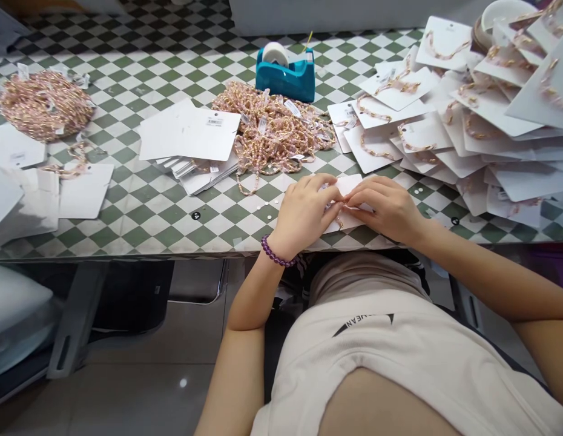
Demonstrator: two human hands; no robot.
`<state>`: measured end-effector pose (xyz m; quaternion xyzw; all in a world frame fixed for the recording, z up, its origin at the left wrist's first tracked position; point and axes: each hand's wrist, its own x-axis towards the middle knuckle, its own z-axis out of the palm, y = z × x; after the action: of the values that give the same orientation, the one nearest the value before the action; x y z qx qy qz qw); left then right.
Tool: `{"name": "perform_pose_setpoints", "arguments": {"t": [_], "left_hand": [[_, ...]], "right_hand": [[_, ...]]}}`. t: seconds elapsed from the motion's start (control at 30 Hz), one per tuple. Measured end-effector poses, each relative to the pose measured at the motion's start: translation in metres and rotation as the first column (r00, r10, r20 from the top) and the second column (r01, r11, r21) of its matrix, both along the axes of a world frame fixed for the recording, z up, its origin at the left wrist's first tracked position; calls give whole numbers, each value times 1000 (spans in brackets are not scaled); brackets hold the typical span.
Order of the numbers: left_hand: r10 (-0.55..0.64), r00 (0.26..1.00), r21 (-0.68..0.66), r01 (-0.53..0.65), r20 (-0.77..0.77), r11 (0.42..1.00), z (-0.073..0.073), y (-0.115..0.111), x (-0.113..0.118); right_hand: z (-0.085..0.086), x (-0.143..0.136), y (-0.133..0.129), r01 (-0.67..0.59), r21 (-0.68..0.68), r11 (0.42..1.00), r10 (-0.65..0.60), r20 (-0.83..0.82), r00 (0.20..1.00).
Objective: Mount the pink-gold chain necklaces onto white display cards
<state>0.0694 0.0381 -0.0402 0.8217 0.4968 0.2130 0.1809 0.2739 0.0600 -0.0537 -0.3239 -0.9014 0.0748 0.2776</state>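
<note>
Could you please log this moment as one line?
left hand: fingertips over white card; right hand: fingertips near left's; beaded strand: on card, partly hidden; tape dispenser: beyond bead pile

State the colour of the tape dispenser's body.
The tape dispenser's body is teal, best seen in the head view.

A green-and-white diamond-patterned cloth [145, 224] is spread over the table [82, 257], and on it a teal tape dispenser [285, 77], fitted with a white roll [275, 52], is set. The far edge is backed by a grey panel [345, 17]. Below, a grey leg [77, 321] and a black object [131, 297] are seen above a tiled floor [140, 393]; at right, something purple [551, 266] is partly hidden.
</note>
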Motion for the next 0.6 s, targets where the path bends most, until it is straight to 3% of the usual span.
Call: {"name": "perform_pose_setpoints", "arguments": {"t": [0.3,0.6], "left_hand": [[-9,999,8,9,42,1000,-2,0,-2],[8,1000,44,-7,-23,999,1,-1,1]], "right_hand": [[-2,0,0,9,-50,999,-10,-27,1000],[-2,-3,-2,112,50,993,-108,-66,992]]}}
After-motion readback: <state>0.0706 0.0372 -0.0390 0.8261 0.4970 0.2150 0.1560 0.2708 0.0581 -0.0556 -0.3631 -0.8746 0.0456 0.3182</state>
